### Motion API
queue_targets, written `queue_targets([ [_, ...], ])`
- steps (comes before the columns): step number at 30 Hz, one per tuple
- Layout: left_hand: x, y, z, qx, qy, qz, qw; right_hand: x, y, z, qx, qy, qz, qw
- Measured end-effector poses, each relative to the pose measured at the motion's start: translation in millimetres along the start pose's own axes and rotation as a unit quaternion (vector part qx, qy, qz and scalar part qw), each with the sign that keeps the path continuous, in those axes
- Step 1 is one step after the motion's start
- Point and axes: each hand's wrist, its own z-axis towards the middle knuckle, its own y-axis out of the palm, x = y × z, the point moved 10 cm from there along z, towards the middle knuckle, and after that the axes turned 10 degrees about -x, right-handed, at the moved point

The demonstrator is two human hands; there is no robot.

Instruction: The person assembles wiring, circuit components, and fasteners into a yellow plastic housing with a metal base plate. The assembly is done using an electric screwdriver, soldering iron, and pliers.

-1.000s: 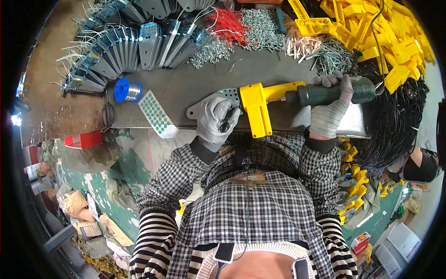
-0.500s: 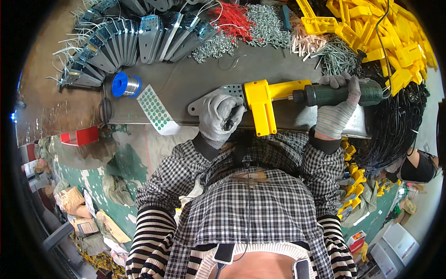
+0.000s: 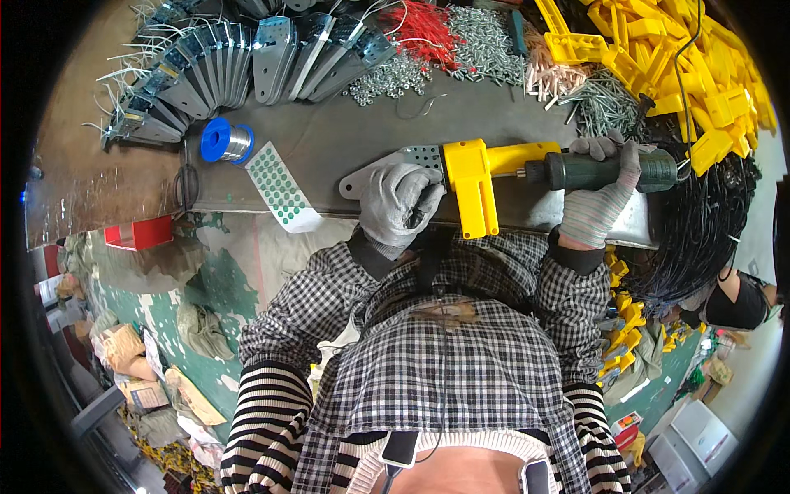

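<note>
Yellow plastic bracket (image 3: 476, 185) sits on a perforated metal plate (image 3: 395, 160) near the front edge of our grey bench (image 3: 329, 148), right before us. Our left hand (image 3: 399, 202), gloved, is closed down over the plate beside the bracket, pinning both. Our right hand (image 3: 597, 193), also gloved, is wrapped tight round the dark green electric screwdriver (image 3: 609, 170), whose tip meets the bracket's side.

We judge the bracket stiff and light, likely to skid on smooth metal, so holding it by the plate makes sense; the plate looks thin with hard edges. The screwdriver seems the heavy piece.

Open room is scant. Screws (image 3: 485, 37) and yellow parts (image 3: 658, 49) crowd the back, black cable (image 3: 691, 230) hangs right, a blue solder spool (image 3: 224, 142) and dotted sticker sheet (image 3: 284, 185) lie left. The bench edge runs just under our hands.
</note>
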Motion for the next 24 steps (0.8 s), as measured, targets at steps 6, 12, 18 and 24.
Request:
queue_targets([
  [6,1.4,0.8,-0.7,-0.008,0.0,-0.015,1.0,-1.0,-3.7,1.5,-0.013,-0.003,-0.002,1.0],
  [12,0.7,1.6,-2.0,-0.011,0.001,-0.007,1.0,6.4,0.5,0.3,-0.045,0.018,0.043,0.998],
  [18,1.4,4.7,-0.4,-0.012,0.005,-0.018,1.0,5.5,-1.7,1.9,-0.061,0.019,0.057,0.996],
  [24,0.7,7.1,-0.6,-0.022,0.005,-0.002,1.0,8.3,-2.2,1.5,-0.056,0.02,0.045,0.997],
])
